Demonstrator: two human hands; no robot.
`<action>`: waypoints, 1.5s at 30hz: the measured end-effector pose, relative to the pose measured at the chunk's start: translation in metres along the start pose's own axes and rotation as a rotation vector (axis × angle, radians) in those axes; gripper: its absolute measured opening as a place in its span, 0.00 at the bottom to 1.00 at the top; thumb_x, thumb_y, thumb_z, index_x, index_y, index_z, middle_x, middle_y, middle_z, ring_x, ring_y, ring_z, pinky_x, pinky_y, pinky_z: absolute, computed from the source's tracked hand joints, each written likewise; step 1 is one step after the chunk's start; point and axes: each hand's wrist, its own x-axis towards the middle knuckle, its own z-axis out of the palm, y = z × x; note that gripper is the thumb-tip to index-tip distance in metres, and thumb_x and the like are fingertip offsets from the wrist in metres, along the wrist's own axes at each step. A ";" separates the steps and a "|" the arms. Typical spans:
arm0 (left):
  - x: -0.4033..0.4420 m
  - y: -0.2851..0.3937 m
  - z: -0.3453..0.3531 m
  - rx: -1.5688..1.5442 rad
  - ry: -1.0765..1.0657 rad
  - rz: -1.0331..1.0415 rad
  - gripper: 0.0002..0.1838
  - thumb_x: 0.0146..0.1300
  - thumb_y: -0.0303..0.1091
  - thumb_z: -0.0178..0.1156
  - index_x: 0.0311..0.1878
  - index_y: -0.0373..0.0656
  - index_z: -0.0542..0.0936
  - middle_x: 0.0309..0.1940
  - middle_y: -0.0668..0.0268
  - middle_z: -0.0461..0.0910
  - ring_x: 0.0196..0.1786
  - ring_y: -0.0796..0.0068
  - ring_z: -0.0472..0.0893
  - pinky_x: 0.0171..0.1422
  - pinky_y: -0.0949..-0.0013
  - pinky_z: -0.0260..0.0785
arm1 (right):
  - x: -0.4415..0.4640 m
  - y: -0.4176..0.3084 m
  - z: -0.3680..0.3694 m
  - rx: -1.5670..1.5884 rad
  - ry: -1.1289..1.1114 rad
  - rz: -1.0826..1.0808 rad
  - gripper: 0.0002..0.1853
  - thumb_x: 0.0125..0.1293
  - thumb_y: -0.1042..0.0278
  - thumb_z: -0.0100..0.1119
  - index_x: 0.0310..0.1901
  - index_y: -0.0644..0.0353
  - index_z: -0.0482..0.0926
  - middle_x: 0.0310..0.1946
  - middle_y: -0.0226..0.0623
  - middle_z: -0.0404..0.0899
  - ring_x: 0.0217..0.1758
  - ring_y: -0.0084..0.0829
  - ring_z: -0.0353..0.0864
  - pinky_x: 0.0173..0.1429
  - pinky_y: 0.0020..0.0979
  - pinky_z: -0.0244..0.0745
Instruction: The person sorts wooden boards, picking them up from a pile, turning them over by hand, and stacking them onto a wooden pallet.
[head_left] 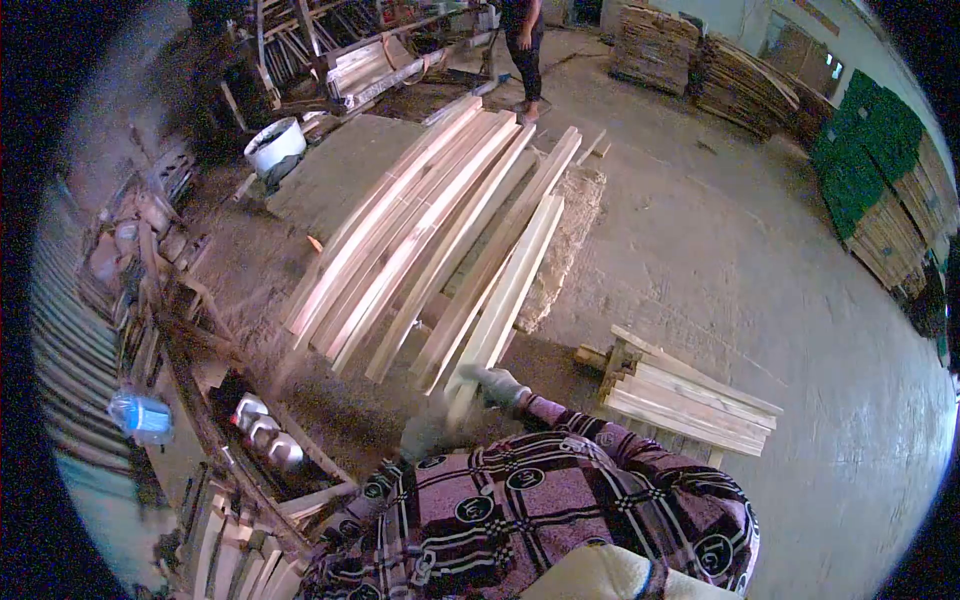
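My right hand [500, 386], in a pale glove, is at the near end of a light wooden plank [513, 285], its fingers over the wood. My left hand [395, 468] is low in front of my body, dark and blurred beside my sleeve, so its fingers cannot be made out. Left of the plank, several long wooden boards [410, 220] lie side by side, pointing away from me.
Short boards [690, 405] are stacked at the right. A white bucket [275, 145] stands at the back left. A person [525, 50] stands beyond the boards. Timber stacks [655, 50] line the back wall; a blue container [143, 416] is at far left.
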 end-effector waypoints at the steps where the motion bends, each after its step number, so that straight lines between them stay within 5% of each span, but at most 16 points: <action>1: -0.002 0.003 0.002 0.066 0.025 -0.012 0.25 0.53 0.40 0.54 0.53 0.39 0.65 0.34 0.62 0.74 0.38 0.69 0.74 0.42 0.70 0.66 | -0.005 -0.010 -0.003 -0.224 -0.084 -0.004 0.16 0.59 0.52 0.46 0.42 0.49 0.76 0.24 0.37 0.75 0.29 0.29 0.77 0.27 0.25 0.71; 5: 0.000 0.027 0.008 0.345 0.114 -0.056 0.29 0.51 0.42 0.56 0.55 0.40 0.62 0.35 0.58 0.73 0.40 0.64 0.74 0.42 0.66 0.67 | 0.015 -0.018 -0.044 -1.188 -0.526 -0.288 0.15 0.61 0.60 0.43 0.48 0.46 0.72 0.32 0.45 0.76 0.36 0.36 0.76 0.42 0.34 0.72; 6: -0.003 0.027 0.010 0.409 0.139 -0.068 0.30 0.51 0.43 0.56 0.55 0.40 0.61 0.35 0.57 0.73 0.40 0.63 0.74 0.41 0.65 0.67 | 0.067 0.020 -0.081 -1.423 -0.627 -0.724 0.17 0.60 0.63 0.43 0.51 0.52 0.69 0.38 0.45 0.75 0.42 0.38 0.74 0.50 0.36 0.68; 7: -0.007 0.027 0.011 0.472 0.165 -0.084 0.31 0.50 0.43 0.56 0.56 0.41 0.60 0.35 0.56 0.73 0.40 0.62 0.74 0.41 0.64 0.67 | 0.058 -0.006 -0.101 -0.438 -0.397 -0.641 0.19 0.59 0.62 0.48 0.51 0.60 0.68 0.40 0.43 0.75 0.44 0.36 0.74 0.49 0.34 0.69; 8: -0.012 0.028 0.010 0.536 0.191 -0.102 0.32 0.50 0.44 0.57 0.56 0.41 0.59 0.35 0.55 0.73 0.41 0.61 0.74 0.41 0.63 0.67 | 0.008 -0.093 -0.088 -0.615 -0.088 -0.381 0.24 0.55 0.59 0.54 0.50 0.66 0.67 0.40 0.38 0.75 0.41 0.31 0.74 0.45 0.30 0.70; 10: -0.016 0.037 0.014 0.674 0.229 -0.143 0.35 0.49 0.45 0.57 0.57 0.41 0.57 0.36 0.52 0.72 0.41 0.58 0.74 0.41 0.62 0.67 | -0.097 -0.209 -0.046 -0.321 0.225 -1.005 0.27 0.53 0.61 0.56 0.53 0.63 0.64 0.28 0.32 0.71 0.28 0.21 0.70 0.30 0.21 0.68; 11: -0.017 0.042 0.014 0.745 0.247 -0.160 0.36 0.48 0.45 0.58 0.58 0.41 0.56 0.36 0.51 0.72 0.42 0.57 0.74 0.41 0.61 0.67 | -0.128 -0.233 -0.040 -0.097 0.252 -1.157 0.33 0.49 0.72 0.60 0.58 0.63 0.57 0.48 0.37 0.69 0.45 0.24 0.70 0.46 0.24 0.67; 13: -0.017 0.035 0.021 0.744 0.361 -0.080 0.36 0.46 0.46 0.59 0.56 0.41 0.57 0.36 0.50 0.71 0.40 0.56 0.74 0.40 0.60 0.67 | -0.157 -0.256 -0.038 -0.206 0.336 -1.437 0.37 0.49 0.71 0.61 0.60 0.63 0.53 0.53 0.39 0.64 0.50 0.26 0.67 0.46 0.23 0.66; 18: -0.015 0.029 0.013 0.589 0.446 0.244 0.36 0.44 0.47 0.60 0.54 0.40 0.59 0.36 0.47 0.71 0.37 0.51 0.74 0.40 0.58 0.67 | -0.181 -0.284 -0.009 -0.200 0.488 -2.002 0.41 0.48 0.50 0.57 0.59 0.62 0.51 0.21 0.35 0.68 0.18 0.26 0.64 0.20 0.27 0.58; 20: -0.023 0.042 0.008 0.635 0.403 0.184 0.36 0.44 0.45 0.60 0.56 0.41 0.58 0.38 0.47 0.71 0.39 0.52 0.74 0.42 0.59 0.67 | -0.174 -0.264 -0.022 -0.149 0.169 -1.493 0.35 0.47 0.64 0.53 0.58 0.66 0.57 0.47 0.45 0.69 0.33 0.19 0.67 0.33 0.21 0.63; 29: -0.035 0.066 -0.007 0.964 0.493 0.138 0.34 0.51 0.56 0.51 0.59 0.50 0.59 0.33 0.53 0.73 0.27 0.54 0.75 0.26 0.61 0.69 | -0.022 -0.081 -0.062 0.422 -0.064 -0.372 0.15 0.55 0.74 0.50 0.45 0.62 0.67 0.34 0.36 0.74 0.33 0.24 0.74 0.34 0.22 0.69; 32: -0.024 0.054 -0.018 0.911 0.539 0.212 0.34 0.51 0.58 0.50 0.57 0.49 0.60 0.31 0.53 0.73 0.27 0.53 0.75 0.27 0.57 0.68 | 0.011 -0.007 -0.071 0.491 -0.035 -0.294 0.12 0.57 0.72 0.50 0.43 0.62 0.66 0.30 0.36 0.73 0.27 0.24 0.74 0.28 0.24 0.69; 34: -0.023 0.050 -0.021 0.848 0.566 0.284 0.33 0.50 0.57 0.51 0.56 0.47 0.61 0.30 0.53 0.73 0.27 0.52 0.75 0.29 0.55 0.68 | 0.052 0.073 -0.093 -0.054 0.099 -0.563 0.11 0.58 0.69 0.51 0.42 0.62 0.65 0.24 0.33 0.72 0.22 0.23 0.72 0.24 0.24 0.68; 35: -0.023 0.051 -0.020 0.850 0.533 0.189 0.32 0.49 0.55 0.53 0.54 0.46 0.61 0.30 0.53 0.73 0.28 0.51 0.75 0.30 0.54 0.68 | 0.002 0.014 -0.060 0.145 0.084 -0.235 0.09 0.59 0.67 0.51 0.38 0.61 0.67 0.20 0.29 0.69 0.20 0.20 0.70 0.22 0.22 0.66; 41: -0.026 0.056 -0.009 0.852 0.518 0.074 0.33 0.45 0.49 0.58 0.51 0.42 0.60 0.32 0.51 0.72 0.29 0.50 0.75 0.32 0.55 0.68 | -0.003 0.016 -0.043 -0.564 0.147 -0.549 0.09 0.57 0.65 0.52 0.30 0.63 0.74 0.25 0.33 0.74 0.26 0.23 0.73 0.32 0.25 0.69; 45: -0.030 0.059 -0.004 0.958 0.502 0.131 0.39 0.42 0.46 0.59 0.57 0.42 0.57 0.36 0.50 0.72 0.29 0.52 0.76 0.29 0.56 0.69 | -0.010 -0.004 -0.026 -0.360 0.059 -0.620 0.10 0.57 0.65 0.51 0.33 0.62 0.75 0.28 0.36 0.74 0.30 0.26 0.74 0.36 0.26 0.69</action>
